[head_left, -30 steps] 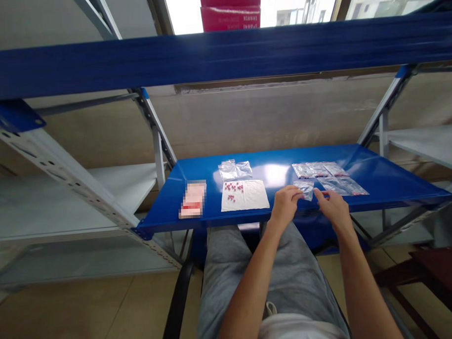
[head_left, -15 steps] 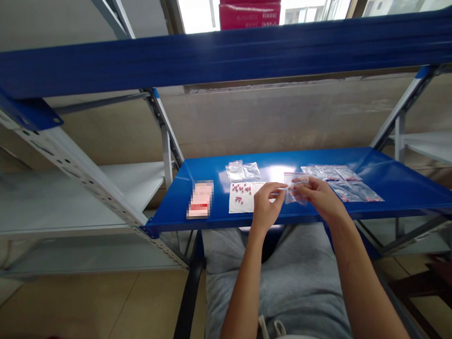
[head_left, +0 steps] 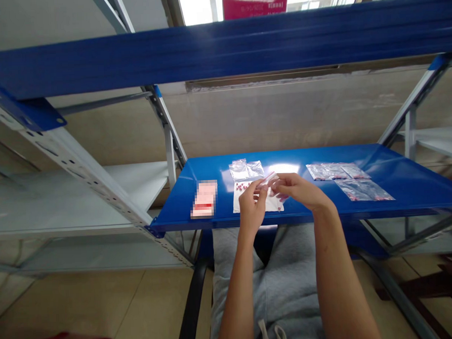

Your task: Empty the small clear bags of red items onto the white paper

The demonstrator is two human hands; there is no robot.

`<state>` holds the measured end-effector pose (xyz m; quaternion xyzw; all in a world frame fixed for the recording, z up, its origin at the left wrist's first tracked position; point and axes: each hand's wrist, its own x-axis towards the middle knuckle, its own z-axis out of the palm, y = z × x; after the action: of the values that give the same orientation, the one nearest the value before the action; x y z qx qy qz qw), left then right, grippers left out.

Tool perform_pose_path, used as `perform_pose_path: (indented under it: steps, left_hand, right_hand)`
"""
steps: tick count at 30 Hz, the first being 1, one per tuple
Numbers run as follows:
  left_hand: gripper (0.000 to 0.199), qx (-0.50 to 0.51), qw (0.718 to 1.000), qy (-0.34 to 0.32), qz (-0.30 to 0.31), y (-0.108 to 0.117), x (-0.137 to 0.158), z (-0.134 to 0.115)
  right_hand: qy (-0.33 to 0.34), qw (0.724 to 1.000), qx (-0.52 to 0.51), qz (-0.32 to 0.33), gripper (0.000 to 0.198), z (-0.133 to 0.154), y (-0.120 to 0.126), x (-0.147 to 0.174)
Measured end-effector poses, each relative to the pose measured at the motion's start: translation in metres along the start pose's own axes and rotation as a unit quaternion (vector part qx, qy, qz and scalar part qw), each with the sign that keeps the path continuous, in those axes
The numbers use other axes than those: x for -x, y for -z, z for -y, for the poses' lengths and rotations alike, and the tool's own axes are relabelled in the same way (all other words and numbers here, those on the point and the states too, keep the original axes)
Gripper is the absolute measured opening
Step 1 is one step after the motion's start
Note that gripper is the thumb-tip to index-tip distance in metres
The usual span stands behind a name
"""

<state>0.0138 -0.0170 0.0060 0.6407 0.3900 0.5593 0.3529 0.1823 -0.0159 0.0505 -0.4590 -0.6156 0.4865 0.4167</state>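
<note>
Between my two hands is a small clear zip bag (head_left: 270, 178) with a red line along its top edge. My left hand (head_left: 251, 203) pinches it from the left side, fingers closed. On the other side my right hand (head_left: 295, 188) grips it with bent fingers. Both hands hover over a white sheet (head_left: 241, 204), covering part of it. Small red-and-white pieces (head_left: 243, 186) lie on that sheet, partly hidden by my left hand. Whether the bag's mouth is open is too small to tell.
Behind the sheet lie flat clear bags (head_left: 239, 170). To the right, several clear bags (head_left: 364, 190) with reddish contents rest on the blue table (head_left: 175, 203). A blurred pink-and-white item (head_left: 204, 199) is at left. A blue beam (head_left: 222, 50) crosses above.
Both hands have moved left with the zip bag, from the sheet's right side to above it. My left hand now covers some of the red pieces. The view has shifted slightly.
</note>
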Motion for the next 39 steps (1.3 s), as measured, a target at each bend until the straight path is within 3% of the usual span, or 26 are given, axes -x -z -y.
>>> perform_pose_path:
  steps: [6, 9, 12, 14, 19, 27, 32, 39]
  left_hand:
    - [0.016, -0.013, 1.000, 0.025, -0.001, 0.011, -0.007, -0.002]
    - [0.015, 0.000, 0.999, 0.039, -0.005, 0.013, -0.009, -0.003]
    - [0.016, 0.010, 0.999, 0.046, -0.012, 0.014, -0.011, -0.003]
    - [0.016, 0.016, 0.999, 0.046, -0.018, 0.014, -0.012, -0.003]
    - [0.013, -0.005, 1.000, 0.006, 0.011, 0.013, -0.016, -0.011]
    - [0.017, -0.059, 0.992, -0.068, 0.087, 0.018, -0.015, -0.020]
    - [0.016, -0.098, 0.991, -0.080, 0.048, 0.019, -0.014, -0.021]
    - [0.010, -0.087, 0.992, -0.079, 0.048, 0.021, -0.009, -0.024]
  right_hand:
    - [0.016, 0.998, 0.025, -0.054, 0.024, -0.014, -0.013, -0.004]
    - [0.063, 0.981, 0.056, -0.176, 0.031, -0.022, -0.021, -0.005]
    - [0.107, 0.936, 0.128, -0.310, 0.030, -0.020, -0.026, -0.003]
    - [0.105, 0.920, 0.162, -0.341, 0.029, -0.015, -0.028, -0.001]
    - [0.058, 0.974, 0.055, -0.211, 0.045, -0.008, -0.033, 0.002]
    - [0.078, 0.975, 0.002, -0.207, 0.034, -0.011, -0.033, 0.004]
    - [0.087, 0.974, -0.023, -0.205, 0.034, -0.015, -0.034, 0.007]
    - [0.115, 0.978, -0.013, -0.172, 0.032, -0.017, -0.037, 0.006]
